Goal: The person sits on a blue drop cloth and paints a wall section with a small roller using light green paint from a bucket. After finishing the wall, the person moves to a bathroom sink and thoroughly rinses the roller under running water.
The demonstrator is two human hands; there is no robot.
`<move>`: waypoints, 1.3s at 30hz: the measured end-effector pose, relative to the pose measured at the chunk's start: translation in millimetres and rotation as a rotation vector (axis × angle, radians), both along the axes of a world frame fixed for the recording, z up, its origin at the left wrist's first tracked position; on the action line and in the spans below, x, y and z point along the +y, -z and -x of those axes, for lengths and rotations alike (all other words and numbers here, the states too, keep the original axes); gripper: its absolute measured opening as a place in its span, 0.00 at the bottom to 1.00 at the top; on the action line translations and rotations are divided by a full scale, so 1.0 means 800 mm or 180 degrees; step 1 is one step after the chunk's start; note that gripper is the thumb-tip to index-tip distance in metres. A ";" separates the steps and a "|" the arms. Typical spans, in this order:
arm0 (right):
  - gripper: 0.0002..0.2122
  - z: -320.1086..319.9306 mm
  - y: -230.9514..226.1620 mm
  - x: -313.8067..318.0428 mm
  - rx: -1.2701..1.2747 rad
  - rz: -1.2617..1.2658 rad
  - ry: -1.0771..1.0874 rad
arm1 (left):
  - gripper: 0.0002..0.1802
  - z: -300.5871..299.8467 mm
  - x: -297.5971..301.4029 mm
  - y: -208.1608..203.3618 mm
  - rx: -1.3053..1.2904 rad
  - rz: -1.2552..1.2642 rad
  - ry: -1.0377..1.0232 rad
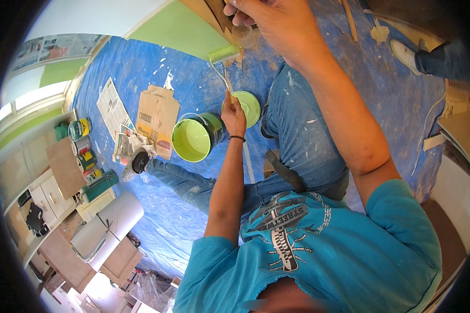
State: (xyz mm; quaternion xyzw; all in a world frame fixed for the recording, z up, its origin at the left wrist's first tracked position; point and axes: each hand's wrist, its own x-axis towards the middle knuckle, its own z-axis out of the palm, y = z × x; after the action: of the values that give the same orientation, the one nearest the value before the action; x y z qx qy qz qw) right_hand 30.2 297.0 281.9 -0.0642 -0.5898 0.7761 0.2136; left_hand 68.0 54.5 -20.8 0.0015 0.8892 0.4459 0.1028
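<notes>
My left hand [234,116] is wrapped round the handle of a paint roller [223,53]. The roller's green sleeve lies against the lower edge of a light green wall panel [188,31]. My right hand [269,18] is raised at the top of the view, fingers curled near the panel's brown edge. A small, round translucent thing [243,36] shows just below those fingers; I cannot make out whether they hold it. To the left of my left hand stands a dark bucket [218,130] of light green paint [195,138]. A round green lid [248,108] lies just beyond my wrist.
A paint-spotted blue tarp [193,68] covers the floor. Flattened cardboard [156,117] and newspaper [115,109] lie on it, left of the bucket. Several paint cans [80,129] line the far left. Another person's shoe [404,56] shows at upper right.
</notes>
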 end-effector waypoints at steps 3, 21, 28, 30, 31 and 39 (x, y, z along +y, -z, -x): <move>0.08 0.002 0.001 -0.001 -0.0012 0.0121 -0.0057 | 0.28 0.009 0.001 0.012 0.0103 0.0004 0.0144; 0.08 0.003 0.000 -0.006 -0.0253 0.0423 -0.0019 | 0.27 0.002 -0.016 -0.023 -0.0423 -0.0912 -0.0257; 0.08 0.004 0.000 -0.006 -0.0163 0.0295 0.0027 | 0.27 0.005 0.003 -0.111 0.0554 -0.1021 -0.0200; 0.08 0.003 -0.001 -0.007 -0.0196 0.0274 0.0043 | 0.28 0.011 0.009 -0.130 0.0722 -0.1090 -0.0174; 0.08 0.002 -0.001 -0.007 -0.0214 0.0262 0.0057 | 0.28 0.015 0.011 -0.139 0.0780 -0.1062 -0.0212; 0.09 0.004 0.005 -0.005 -0.0192 0.0048 0.0184 | 0.28 0.039 0.018 -0.166 0.0996 -0.1536 -0.0254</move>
State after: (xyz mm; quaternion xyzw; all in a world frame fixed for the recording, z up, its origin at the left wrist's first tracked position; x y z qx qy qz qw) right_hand 26.6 293.0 277.5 -0.1061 -0.5881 0.7718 0.2175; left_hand 36.9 68.6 111.9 0.0597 0.7618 0.6425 -0.0566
